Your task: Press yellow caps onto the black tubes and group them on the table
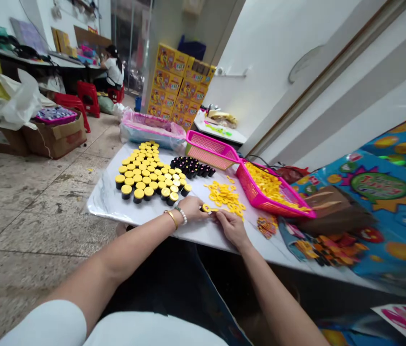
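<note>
My left hand (192,208) rests on the white table (109,202), its fingers closed on a small piece with a yellow ring on top (206,208). My right hand (230,226) meets it from the right, fingers pinched at the same piece. A loose pile of yellow rings (226,196) lies just beyond both hands. To the left stand several black caps with yellow tops (147,174), and behind them plain black caps (190,166).
A pink basket (251,190) holds more yellow rings; an empty pink basket (210,150) lies behind it. Colourful printed cards (379,192) cover the right side. Yellow cartons (179,81) are stacked beyond. A person in white (113,69) sits far off by red stools.
</note>
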Demonstrator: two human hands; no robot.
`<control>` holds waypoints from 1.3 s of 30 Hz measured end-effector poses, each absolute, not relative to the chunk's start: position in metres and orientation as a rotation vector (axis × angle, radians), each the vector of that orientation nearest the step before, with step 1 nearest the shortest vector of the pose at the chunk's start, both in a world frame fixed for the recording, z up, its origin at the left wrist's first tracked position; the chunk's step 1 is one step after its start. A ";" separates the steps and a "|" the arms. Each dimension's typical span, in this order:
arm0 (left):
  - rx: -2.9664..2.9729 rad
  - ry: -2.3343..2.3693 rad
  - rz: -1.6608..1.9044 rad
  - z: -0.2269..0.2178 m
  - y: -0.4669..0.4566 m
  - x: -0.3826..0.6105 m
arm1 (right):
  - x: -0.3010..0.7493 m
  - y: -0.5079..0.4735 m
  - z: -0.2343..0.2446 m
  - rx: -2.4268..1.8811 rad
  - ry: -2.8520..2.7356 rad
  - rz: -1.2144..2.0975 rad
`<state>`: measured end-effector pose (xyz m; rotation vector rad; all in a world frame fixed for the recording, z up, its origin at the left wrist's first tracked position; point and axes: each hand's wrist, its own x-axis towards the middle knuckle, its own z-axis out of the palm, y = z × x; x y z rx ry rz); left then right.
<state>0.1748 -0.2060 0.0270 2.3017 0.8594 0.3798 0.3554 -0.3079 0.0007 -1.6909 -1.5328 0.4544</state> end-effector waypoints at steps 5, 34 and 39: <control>2.324 0.857 0.388 0.030 -0.206 0.173 | 0.346 -0.296 0.018 -1.679 -1.482 0.646; 2.298 1.176 0.693 0.015 -0.232 0.111 | 0.298 -0.221 0.025 -1.801 -1.305 0.902; 2.363 1.211 0.915 0.001 -0.244 0.115 | 0.366 -0.174 0.047 -1.971 -1.385 0.320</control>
